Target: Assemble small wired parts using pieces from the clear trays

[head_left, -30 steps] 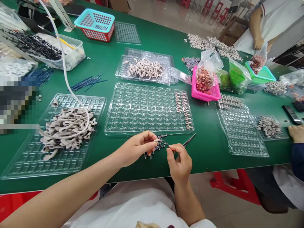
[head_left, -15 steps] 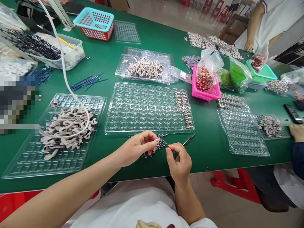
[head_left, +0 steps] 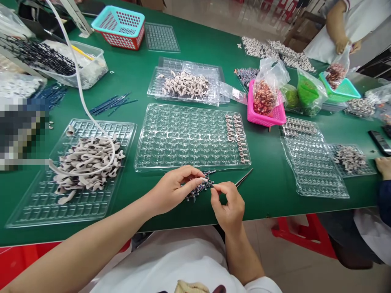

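Note:
Between thumb and fingers my left hand (head_left: pixel 175 188) pinches a small pale piece (head_left: pixel 204 179). Close beside it, my right hand (head_left: pixel 228 203) is closed on a thin dark part whose tip meets the pale piece. Beneath and between the hands lies a heap of small dark wired parts (head_left: pixel 200 189). Tweezers (head_left: pixel 244 178) rest on the table just right of them. Beyond the hands, a clear moulded tray (head_left: pixel 183 136) holds small pale pieces along its right columns. A pile of grey-beige curved pieces (head_left: pixel 88 162) lies on another tray at the left.
A white cable (head_left: pixel 80 81) loops over the left pile. Behind the middle tray is a heap of pale pieces (head_left: pixel 186 84). A pink basket (head_left: pixel 265 118) holds a bag of copper-coloured parts. A person's hand (head_left: pixel 383 166) rests at the right edge; another person (head_left: pixel 336 30) handles a bag at the back right.
My hands have drawn slightly closer, bringing the dark part's tip to the pale piece. At the back right, the other person's hands have risen to the bag. The view has shifted slightly.

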The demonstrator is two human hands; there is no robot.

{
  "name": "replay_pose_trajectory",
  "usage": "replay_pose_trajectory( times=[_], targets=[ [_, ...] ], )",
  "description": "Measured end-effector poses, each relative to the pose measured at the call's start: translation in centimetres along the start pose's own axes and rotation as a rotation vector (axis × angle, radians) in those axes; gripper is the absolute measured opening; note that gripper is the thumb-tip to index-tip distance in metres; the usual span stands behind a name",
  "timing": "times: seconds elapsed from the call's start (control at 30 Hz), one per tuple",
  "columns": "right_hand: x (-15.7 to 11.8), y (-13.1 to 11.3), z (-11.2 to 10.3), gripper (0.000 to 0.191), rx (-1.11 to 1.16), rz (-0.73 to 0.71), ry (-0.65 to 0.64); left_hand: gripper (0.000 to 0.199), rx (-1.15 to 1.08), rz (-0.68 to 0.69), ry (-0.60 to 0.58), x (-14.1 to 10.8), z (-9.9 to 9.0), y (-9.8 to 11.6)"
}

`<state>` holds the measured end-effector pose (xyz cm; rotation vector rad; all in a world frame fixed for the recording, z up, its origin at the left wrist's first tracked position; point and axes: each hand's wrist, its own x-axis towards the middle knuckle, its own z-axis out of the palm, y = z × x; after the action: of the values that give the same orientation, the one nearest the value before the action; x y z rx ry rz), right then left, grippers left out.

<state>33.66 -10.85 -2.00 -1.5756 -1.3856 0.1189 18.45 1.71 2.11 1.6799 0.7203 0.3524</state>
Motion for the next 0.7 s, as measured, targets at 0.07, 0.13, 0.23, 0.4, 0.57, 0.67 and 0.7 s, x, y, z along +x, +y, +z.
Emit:
replay_pose_trajectory(
  times=[0.07,0.13,0.23,0.4,0.57,0.67,0.7],
  targets=[
    [0.02,0.01,0.06,0.016,-0.018,-0.017,-0.003,0.023,0.094,0.058,0.008,0.06,-0.12,-0.11],
    [0.04,0.02,0.12,0.016,-0.037,-0.033,-0.01,0.023,0.174,0.109,0.006,0.11,-0.17,-0.27],
    [0.04,0.08,0.2,0.016,-0.068,-0.052,-0.03,0.022,0.23,0.154,-0.013,0.07,-0.09,-0.51],
    [-0.01,0.17,0.31,0.013,-0.098,-0.062,-0.058,0.021,0.246,0.16,-0.05,0.0,0.32,-0.75],
    [-0.07,0.12,0.18,0.016,-0.059,-0.063,-0.05,0.02,0.224,0.147,-0.061,0.11,0.64,-0.75],
    [-0.11,0.04,-0.03,0.022,0.029,-0.065,-0.03,0.019,0.174,0.146,-0.071,0.11,0.68,-0.7],
    [-0.14,0.02,-0.09,0.023,0.058,-0.056,-0.023,0.019,0.156,0.151,-0.08,0.08,0.68,-0.68]
  ],
)
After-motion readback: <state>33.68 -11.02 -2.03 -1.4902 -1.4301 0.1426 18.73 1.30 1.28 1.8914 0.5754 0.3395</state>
